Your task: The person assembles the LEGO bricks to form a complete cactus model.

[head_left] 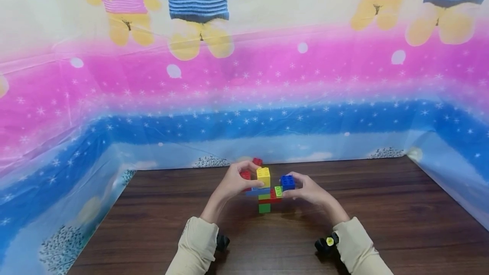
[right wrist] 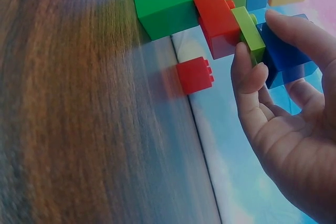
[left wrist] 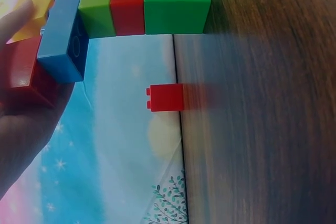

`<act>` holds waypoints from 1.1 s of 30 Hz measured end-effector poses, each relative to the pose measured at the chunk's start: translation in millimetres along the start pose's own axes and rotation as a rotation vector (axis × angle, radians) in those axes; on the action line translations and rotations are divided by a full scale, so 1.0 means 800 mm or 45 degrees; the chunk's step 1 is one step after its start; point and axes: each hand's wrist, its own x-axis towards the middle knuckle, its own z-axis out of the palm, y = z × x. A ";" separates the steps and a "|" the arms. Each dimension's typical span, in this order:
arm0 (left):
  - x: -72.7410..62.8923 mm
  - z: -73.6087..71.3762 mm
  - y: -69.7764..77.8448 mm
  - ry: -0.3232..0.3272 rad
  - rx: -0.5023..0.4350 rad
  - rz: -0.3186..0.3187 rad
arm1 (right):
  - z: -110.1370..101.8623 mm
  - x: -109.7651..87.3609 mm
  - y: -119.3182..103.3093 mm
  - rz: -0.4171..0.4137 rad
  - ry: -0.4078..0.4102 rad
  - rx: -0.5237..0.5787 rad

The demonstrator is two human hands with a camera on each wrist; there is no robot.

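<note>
A tower of toy building bricks stands on the table, with a green brick at its foot. Above that come a long red brick, a lime brick and a light blue brick. A yellow brick and a red brick top the tower. My left hand pinches the yellow brick, the red one inside its grasp. On the right side, my right hand grips a dark blue brick beside a thin lime brick on the red arm.
Behind the tower, a loose red brick stands on the wooden table near its far edge. A printed cloth hangs around the back and sides of the table.
</note>
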 end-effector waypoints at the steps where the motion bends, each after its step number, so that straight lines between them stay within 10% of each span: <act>1: 0.000 0.000 0.000 0.001 0.001 -0.001 | 0.000 0.000 0.000 0.001 -0.001 0.000; 33: -0.005 -0.001 -0.003 -0.004 0.036 0.088 | 0.002 0.003 0.005 0.039 0.017 0.003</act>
